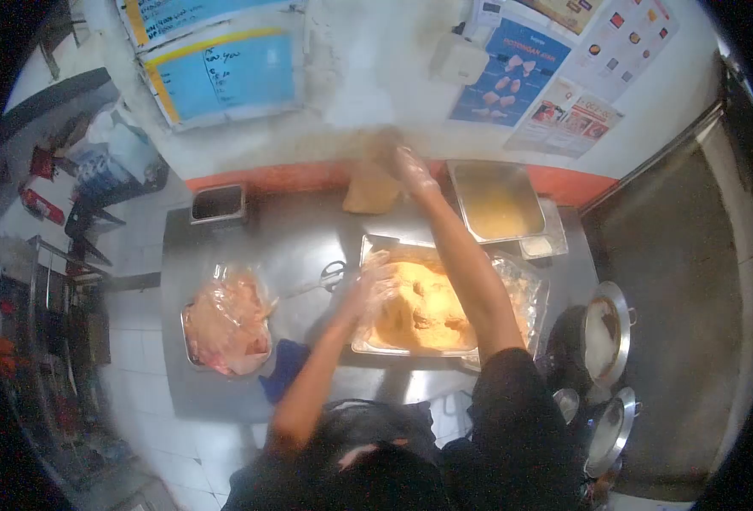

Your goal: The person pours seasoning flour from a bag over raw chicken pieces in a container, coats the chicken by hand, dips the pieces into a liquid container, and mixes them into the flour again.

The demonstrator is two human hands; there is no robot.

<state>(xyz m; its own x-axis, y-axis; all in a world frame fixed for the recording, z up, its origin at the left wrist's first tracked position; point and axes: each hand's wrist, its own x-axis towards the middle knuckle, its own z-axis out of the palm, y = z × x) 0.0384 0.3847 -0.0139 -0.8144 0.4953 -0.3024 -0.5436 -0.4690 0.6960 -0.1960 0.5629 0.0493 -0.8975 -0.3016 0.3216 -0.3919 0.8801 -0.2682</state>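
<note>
My left hand [376, 283], in a clear glove, rests at the left side of a metal tray [360, 332], fingers stretched over the edge of the yellowish flour-like coating [415, 298]. Lumpy coated pieces [432, 308] lie in that coating. Beyond the tray, my right hand [415, 175] is raised towards the wall, also gloved and smeared by motion. A blurred brown shape [385, 145] shows at its fingers; its kind cannot be made out. Below it a tan, flat-looking item [371, 194] lies at the back of the metal table.
Raw chicken in a clear plastic bag [227, 328] fills a container on the left. Black-handled scissors [332, 274] lie left of the tray. At the back stand a pan of yellowish liquid [502, 213] and a small dark container [218, 203]. Round metal pans [608, 334] stand right.
</note>
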